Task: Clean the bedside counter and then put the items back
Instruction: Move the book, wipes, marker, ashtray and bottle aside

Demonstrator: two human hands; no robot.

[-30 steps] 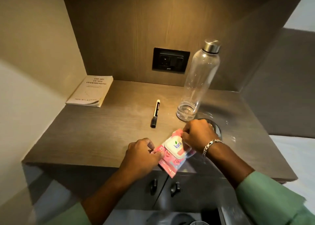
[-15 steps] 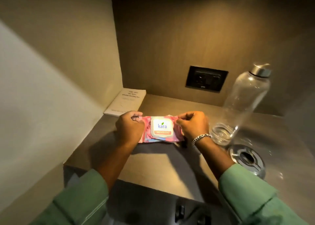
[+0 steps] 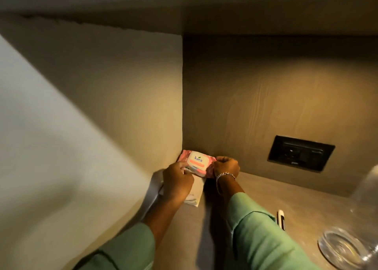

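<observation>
A pink pack of wet wipes (image 3: 196, 162) with a white flip lid sits in the back left corner of the wooden counter (image 3: 255, 196), over the far end of a pale book (image 3: 194, 194). My left hand (image 3: 177, 180) grips its near left end. My right hand (image 3: 226, 168), wearing a silver bracelet, pinches its right end. A black and white pen (image 3: 280, 218) lies on the counter beside my right sleeve. The clear water bottle (image 3: 351, 241) stands at the right edge of the view, cut off.
A black wall socket plate (image 3: 300, 153) is set in the back panel to the right of the hands. A side wall (image 3: 122, 116) closes the niche on the left, tight against the pack and book.
Both hands have carried the wipes pack from the counter's front edge up and back into the left rear corner, over the book. The view has swung left and closer.
</observation>
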